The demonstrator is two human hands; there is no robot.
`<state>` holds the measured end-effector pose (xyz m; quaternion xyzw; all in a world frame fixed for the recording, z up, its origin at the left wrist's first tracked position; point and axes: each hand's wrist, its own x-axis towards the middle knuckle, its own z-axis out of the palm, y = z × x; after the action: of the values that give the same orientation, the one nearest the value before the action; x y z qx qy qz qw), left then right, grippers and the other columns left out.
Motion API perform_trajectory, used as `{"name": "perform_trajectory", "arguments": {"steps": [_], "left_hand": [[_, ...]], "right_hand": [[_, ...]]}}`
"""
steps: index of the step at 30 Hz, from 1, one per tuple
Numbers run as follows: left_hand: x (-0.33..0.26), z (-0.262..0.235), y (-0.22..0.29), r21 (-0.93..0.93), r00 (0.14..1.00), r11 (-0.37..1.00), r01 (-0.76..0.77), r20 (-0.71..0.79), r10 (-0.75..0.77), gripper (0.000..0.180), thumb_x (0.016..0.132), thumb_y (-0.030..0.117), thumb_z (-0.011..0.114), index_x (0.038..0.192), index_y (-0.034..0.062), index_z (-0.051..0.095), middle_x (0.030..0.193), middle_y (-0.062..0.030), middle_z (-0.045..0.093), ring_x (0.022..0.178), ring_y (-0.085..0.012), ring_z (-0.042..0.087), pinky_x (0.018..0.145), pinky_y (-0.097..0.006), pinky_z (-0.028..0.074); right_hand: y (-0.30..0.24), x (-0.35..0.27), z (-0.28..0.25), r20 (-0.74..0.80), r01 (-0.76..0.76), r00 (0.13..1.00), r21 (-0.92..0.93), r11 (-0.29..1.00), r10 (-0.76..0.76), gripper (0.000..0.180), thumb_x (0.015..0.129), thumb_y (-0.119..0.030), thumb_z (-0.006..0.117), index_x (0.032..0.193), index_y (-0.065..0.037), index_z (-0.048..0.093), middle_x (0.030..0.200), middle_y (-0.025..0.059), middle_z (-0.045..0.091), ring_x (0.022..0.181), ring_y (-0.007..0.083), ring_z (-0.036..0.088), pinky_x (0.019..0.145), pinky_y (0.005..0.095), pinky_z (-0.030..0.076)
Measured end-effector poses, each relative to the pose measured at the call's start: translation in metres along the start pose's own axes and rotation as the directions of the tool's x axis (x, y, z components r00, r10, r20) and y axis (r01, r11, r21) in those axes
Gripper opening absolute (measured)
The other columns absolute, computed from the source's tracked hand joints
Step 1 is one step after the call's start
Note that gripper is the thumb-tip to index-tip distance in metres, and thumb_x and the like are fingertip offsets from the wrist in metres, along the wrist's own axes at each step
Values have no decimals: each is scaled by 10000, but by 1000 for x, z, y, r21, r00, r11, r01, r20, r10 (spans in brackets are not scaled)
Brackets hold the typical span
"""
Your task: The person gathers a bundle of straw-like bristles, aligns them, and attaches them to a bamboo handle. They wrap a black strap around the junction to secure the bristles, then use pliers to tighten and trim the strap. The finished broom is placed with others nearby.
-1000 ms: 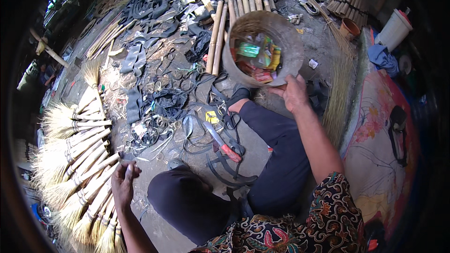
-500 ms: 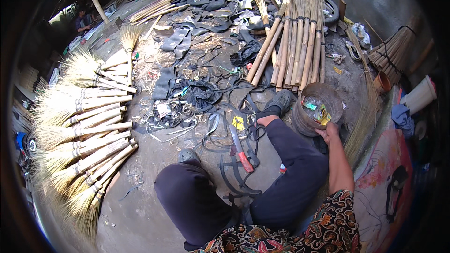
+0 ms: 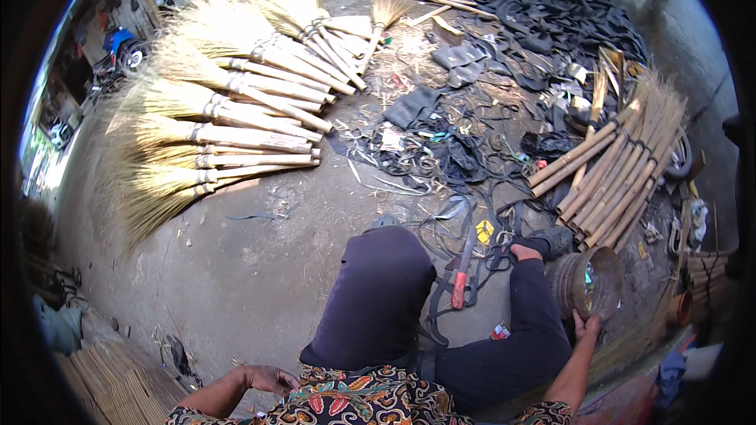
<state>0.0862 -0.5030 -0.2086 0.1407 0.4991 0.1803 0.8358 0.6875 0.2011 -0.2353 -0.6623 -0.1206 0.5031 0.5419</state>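
My right hand (image 3: 586,326) grips the lower rim of a round, brownish metal bucket (image 3: 568,283), which tilts on its side by my right foot. Small colourful wrappers (image 3: 589,277) lie inside it. My left hand (image 3: 272,379) is at the side of my patterned shirt, fingers loosely apart against the cloth, and nothing shows in it. A knife with a red handle (image 3: 459,290) lies on the floor between my legs, beside black rubber strips (image 3: 435,323).
Finished straw brooms (image 3: 260,138) fan out on the left floor. More bamboo-handled brooms (image 3: 614,181) lie at right. Black rubber scraps (image 3: 551,20) heap up at the back. A slatted bamboo mat (image 3: 118,378) is at lower left, a grey wall (image 3: 669,24) at right.
The view has swung left, so everything sits further right. My left hand has come into view at my side. The bucket has tipped over further, my right hand still on its rim.
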Motion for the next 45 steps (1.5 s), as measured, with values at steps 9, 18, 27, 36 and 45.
{"name": "perform_trajectory", "arguments": {"steps": [9,18,27,36,45], "left_hand": [[2,26,-37,-199,981,964,-178,-111,159,262,910,164,809,1142,46,780,1275,-47,723,1265,-178,587,1156,-344,385],[-32,40,3,-118,950,957,-266,137,281,158,878,141,822,992,36,792,1118,-41,731,1174,-190,606,1102,-375,414],[-42,64,44,-227,936,921,-315,85,341,214,1001,183,737,1156,42,696,1033,40,712,915,-63,633,864,-266,514],[-53,118,75,-208,900,895,-394,-287,329,167,1008,171,734,1091,30,707,919,71,681,880,-38,595,817,-244,496],[-39,131,109,-52,902,934,-353,-283,325,95,1030,77,654,1086,20,705,937,104,632,845,-15,516,765,-221,435]], "right_hand": [[-54,-100,-1,306,660,635,-691,293,-709,595,1070,-482,518,1438,-16,557,1285,193,669,1068,275,687,844,364,577],[24,-415,32,537,703,156,-650,289,829,235,1066,-201,585,1230,-66,687,988,72,728,842,155,684,774,334,574],[75,-367,-10,429,664,-21,-669,333,903,343,1013,-119,602,1342,-27,631,1155,106,709,1037,161,641,933,317,509],[60,-371,3,336,549,-162,-751,368,928,345,1014,-60,636,1354,-4,628,1104,17,736,933,54,635,803,233,524],[25,-345,-59,194,81,10,-978,193,981,269,1023,-5,544,1246,-27,693,1146,-37,705,1006,53,632,896,241,522]]}}
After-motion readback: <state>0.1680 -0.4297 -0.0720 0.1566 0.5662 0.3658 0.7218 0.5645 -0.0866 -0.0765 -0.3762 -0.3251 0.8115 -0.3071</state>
